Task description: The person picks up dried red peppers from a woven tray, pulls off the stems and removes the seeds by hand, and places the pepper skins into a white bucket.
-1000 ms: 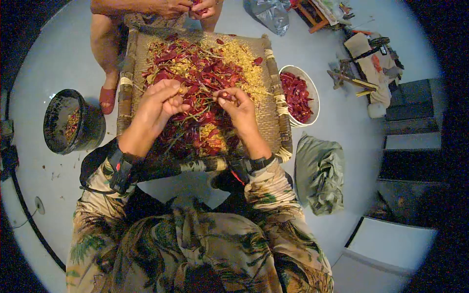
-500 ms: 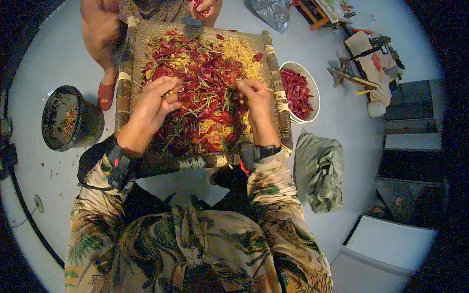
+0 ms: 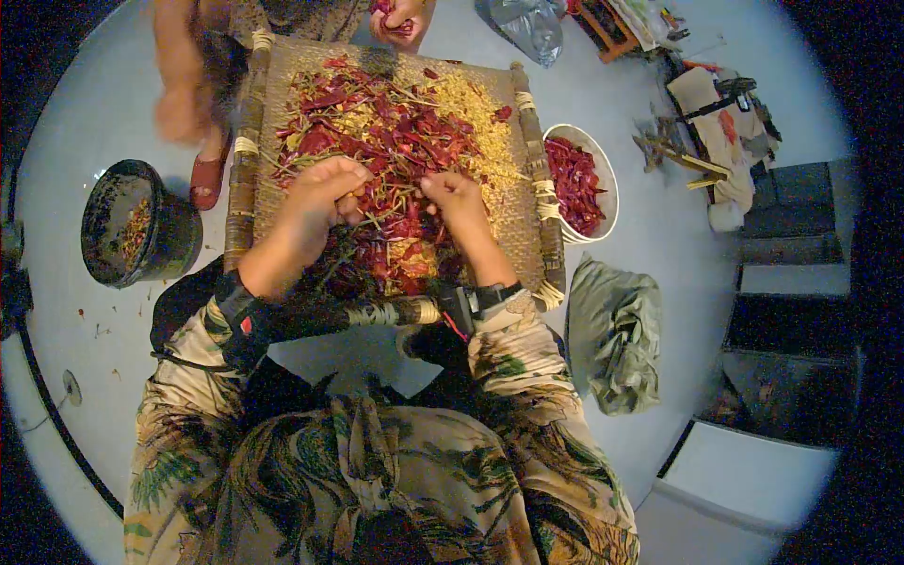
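Observation:
Dried red chilies [image 3: 414, 141], torn pieces and thin stalks lie heaped with yellow seeds [image 3: 485, 127] on a woven mat [image 3: 523, 202] in a wooden frame. Over the left of the heap is my left hand [image 3: 320, 202], slightly blurred, its thumb and fingers pinched together; what they hold is too small to name. My right hand [image 3: 461, 209] hovers over the middle of the heap, also pinched, with its fingertips close to the stalks. Whatever sits in that pinch cannot be made out. A small gap separates the two hands.
A white bucket [image 3: 613, 188] of red chilies stands right of the frame, with a green-grey bag [image 3: 617, 339] below it. On the left is a black bucket [image 3: 179, 226] with scraps inside. Across the frame, another person's hand [image 3: 403, 24] holds red chilies.
Both hands have come nearer each other: my left hand moved right, my right hand moved left and slightly down. The other person's arm at the upper left has moved and is blurred.

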Action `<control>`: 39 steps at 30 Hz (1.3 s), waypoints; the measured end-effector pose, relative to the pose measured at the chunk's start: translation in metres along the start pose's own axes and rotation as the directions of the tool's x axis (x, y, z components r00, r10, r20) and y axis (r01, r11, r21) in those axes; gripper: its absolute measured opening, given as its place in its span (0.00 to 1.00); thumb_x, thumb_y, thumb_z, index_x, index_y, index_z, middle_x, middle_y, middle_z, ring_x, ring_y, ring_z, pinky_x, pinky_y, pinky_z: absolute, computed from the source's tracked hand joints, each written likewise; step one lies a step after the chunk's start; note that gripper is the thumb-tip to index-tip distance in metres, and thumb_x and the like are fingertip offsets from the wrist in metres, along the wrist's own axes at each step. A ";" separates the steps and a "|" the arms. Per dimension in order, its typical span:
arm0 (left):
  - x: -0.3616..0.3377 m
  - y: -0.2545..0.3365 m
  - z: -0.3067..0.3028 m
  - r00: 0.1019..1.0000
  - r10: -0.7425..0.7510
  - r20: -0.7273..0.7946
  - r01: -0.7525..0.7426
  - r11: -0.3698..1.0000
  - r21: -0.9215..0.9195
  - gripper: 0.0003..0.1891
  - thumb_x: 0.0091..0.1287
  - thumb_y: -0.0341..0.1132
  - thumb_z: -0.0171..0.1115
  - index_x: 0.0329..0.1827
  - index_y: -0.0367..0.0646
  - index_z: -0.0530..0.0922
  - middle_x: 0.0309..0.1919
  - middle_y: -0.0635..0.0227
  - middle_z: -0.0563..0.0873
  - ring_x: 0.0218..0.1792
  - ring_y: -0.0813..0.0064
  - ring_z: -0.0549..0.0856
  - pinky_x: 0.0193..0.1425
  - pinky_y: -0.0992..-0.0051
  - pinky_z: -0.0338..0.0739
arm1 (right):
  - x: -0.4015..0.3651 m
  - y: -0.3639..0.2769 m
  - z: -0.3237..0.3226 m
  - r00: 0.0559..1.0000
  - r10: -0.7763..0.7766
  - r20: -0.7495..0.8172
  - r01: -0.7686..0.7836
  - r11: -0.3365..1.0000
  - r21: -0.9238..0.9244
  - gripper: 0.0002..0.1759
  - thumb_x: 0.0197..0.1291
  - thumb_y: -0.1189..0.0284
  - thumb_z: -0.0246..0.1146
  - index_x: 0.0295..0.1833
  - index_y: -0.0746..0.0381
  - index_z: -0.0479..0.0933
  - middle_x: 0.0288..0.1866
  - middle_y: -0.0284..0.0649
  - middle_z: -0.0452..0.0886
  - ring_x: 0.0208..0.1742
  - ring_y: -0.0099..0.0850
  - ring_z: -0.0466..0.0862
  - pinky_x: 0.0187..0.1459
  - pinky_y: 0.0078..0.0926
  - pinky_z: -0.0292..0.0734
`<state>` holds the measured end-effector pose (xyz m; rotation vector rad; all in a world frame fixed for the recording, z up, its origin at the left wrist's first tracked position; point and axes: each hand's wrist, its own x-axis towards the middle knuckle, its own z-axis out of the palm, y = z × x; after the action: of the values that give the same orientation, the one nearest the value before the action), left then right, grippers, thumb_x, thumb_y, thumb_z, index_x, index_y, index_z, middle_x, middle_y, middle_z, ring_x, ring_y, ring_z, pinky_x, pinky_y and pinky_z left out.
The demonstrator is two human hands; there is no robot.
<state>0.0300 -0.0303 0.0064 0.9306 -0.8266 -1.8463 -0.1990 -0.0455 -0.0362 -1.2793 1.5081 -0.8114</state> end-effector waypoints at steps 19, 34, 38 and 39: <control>0.002 -0.027 0.022 0.987 0.160 0.014 -0.153 0.916 0.371 0.08 0.67 0.38 0.56 0.33 0.46 0.73 0.16 0.81 0.70 0.16 0.90 0.67 0.17 0.86 0.59 | -0.037 -0.042 0.007 0.915 0.162 0.369 -0.396 0.535 0.747 0.09 0.64 0.68 0.57 0.43 0.62 0.72 0.32 0.35 0.78 0.22 0.18 0.71 0.19 0.14 0.65; 0.007 -0.033 0.011 0.992 0.129 0.011 -0.125 0.924 0.360 0.07 0.66 0.36 0.56 0.32 0.45 0.73 0.17 0.80 0.71 0.14 0.89 0.66 0.16 0.84 0.59 | 0.017 0.021 -0.174 0.846 0.009 -0.533 0.525 0.158 0.836 0.20 0.68 0.68 0.48 0.57 0.73 0.66 0.56 0.54 0.72 0.56 0.46 0.74 0.58 0.42 0.75; 0.008 -0.033 0.009 0.997 0.071 -0.012 -0.063 0.934 0.351 0.07 0.66 0.36 0.56 0.31 0.45 0.73 0.17 0.80 0.72 0.14 0.88 0.66 0.16 0.84 0.59 | 0.007 0.034 -0.173 0.736 -0.220 -0.640 0.560 0.730 0.393 0.18 0.66 0.69 0.53 0.54 0.73 0.68 0.53 0.50 0.74 0.54 0.40 0.75 0.57 0.41 0.75; 0.007 -0.032 0.011 0.994 0.108 0.002 -0.102 0.926 0.363 0.07 0.66 0.36 0.56 0.31 0.45 0.73 0.17 0.80 0.72 0.13 0.88 0.66 0.16 0.84 0.59 | 0.005 0.032 -0.162 0.692 -0.390 -0.607 0.453 0.890 -0.055 0.18 0.64 0.70 0.56 0.52 0.73 0.69 0.51 0.49 0.76 0.52 0.38 0.77 0.55 0.40 0.76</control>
<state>0.0050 -0.0227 -0.0166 1.1050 -1.2101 -1.6180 -0.3627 -0.0584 -0.0159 -1.3851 1.6386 -1.7196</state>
